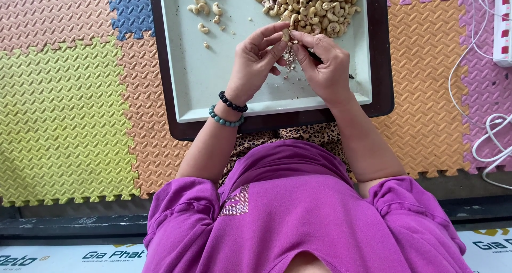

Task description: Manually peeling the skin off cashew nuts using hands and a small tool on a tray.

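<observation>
Both hands meet over a pale green tray that lies on a dark brown board. My left hand and my right hand pinch one cashew nut between their fingertips. Bits of brown skin lie on the tray right under the nut. A heap of unpeeled cashews fills the tray's far right. Several peeled cashews lie apart at the far left. Two bead bracelets, one black and one green, circle my left wrist.
Foam puzzle mats in yellow, orange, pink and blue cover the floor around the board. White cables and a white power strip lie at the right edge. My purple shirt fills the bottom.
</observation>
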